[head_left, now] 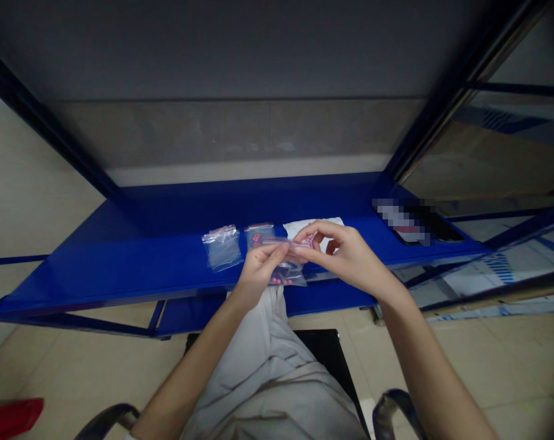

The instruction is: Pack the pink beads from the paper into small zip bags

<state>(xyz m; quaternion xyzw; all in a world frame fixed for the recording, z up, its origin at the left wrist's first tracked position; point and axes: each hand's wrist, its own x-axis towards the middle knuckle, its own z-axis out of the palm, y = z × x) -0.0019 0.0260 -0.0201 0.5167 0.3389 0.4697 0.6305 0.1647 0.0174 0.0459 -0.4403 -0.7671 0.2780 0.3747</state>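
Over the front edge of the blue shelf, a clear zip bag [291, 275] hangs between my hands, with a few small pink beads at its bottom. My left hand [261, 266] pinches the bag near its top edge. Thumb and fingers of my right hand [338, 247] are closed together at the bag's right end, by the mouth. Behind the hands, a white paper sheet [322, 225] carries more pink pieces, partly hidden by my right fingers. Another small clear bag [259, 232] with pink pieces lies just behind my left hand.
A stack of clear zip bags [222, 247] lies left on the blue shelf [121, 244]. A dark flat object [441, 229], partly blurred out, rests at the right end. Blue uprights and a grey back panel [240, 49] frame the shelf. Something red [11, 417] is on the floor, lower left.
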